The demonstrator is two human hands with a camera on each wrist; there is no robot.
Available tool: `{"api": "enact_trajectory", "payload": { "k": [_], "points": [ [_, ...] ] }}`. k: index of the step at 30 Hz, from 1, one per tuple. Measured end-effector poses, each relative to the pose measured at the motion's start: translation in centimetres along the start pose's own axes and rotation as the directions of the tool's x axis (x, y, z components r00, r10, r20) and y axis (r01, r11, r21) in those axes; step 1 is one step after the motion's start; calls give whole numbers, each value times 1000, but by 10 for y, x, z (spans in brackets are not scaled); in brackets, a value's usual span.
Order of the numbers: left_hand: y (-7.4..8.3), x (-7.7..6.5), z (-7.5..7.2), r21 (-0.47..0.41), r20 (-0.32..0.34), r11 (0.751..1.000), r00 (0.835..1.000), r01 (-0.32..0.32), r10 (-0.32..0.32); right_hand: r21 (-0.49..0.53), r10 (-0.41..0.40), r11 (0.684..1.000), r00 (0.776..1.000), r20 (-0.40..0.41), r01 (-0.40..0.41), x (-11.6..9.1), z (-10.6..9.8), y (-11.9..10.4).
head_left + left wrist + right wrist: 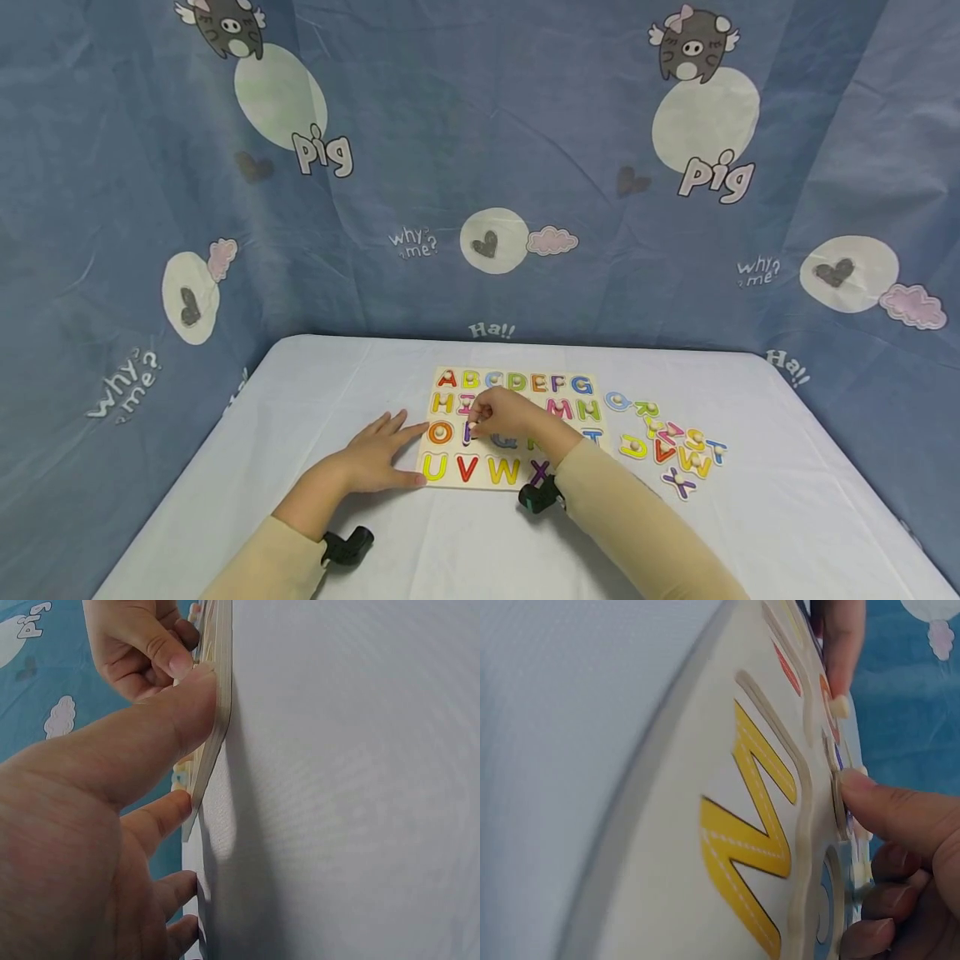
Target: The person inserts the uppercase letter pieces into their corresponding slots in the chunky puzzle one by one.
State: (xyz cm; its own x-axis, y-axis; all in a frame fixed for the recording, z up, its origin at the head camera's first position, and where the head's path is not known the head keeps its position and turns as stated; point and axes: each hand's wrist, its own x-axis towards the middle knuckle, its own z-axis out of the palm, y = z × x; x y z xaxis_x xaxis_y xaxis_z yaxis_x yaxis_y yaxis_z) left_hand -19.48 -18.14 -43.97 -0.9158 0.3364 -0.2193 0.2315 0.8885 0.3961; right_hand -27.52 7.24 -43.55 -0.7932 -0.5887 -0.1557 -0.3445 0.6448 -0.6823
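A wooden alphabet puzzle board (480, 487) lies flat on the table. At its left edge my left hand (378, 454) is spread, thumb and forefinger touching the rim; in the left wrist view the thumb (169, 716) presses the board's edge. Over the board, my right hand (504, 412) pinches a small purple letter piece (467, 434), which looks like the P, by its knob at the slot right of the orange O piece (440, 432). In the right wrist view the piece sits tilted or partly in its slot; which is hard to tell. Fingers hide part of it.
Loose letter pieces lie right of the board, among them a blue Q-like piece (618, 402), a red V (663, 451) and a purple X (678, 482). Behind the white table (360, 375) hangs a blue printed cloth (480, 150).
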Motion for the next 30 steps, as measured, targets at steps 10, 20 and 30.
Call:
{"api": "enact_trajectory", "payload": {
  "k": [10,20,30],
  "points": [
    [-1,1,-1,-8,7,1000,1000,-8,8,-16,26,1000,1000,-10,-26,1,5,0],
    [3,-3,-3,-16,1,1000,1000,-6,6,22,13,1000,999,-43,-12,-23,-18,-2],
    [2,-1,-2,-4,-3,1000,1000,-9,9,17,-54,998,987,-154,57,-61,-60,16]
  ]
}}
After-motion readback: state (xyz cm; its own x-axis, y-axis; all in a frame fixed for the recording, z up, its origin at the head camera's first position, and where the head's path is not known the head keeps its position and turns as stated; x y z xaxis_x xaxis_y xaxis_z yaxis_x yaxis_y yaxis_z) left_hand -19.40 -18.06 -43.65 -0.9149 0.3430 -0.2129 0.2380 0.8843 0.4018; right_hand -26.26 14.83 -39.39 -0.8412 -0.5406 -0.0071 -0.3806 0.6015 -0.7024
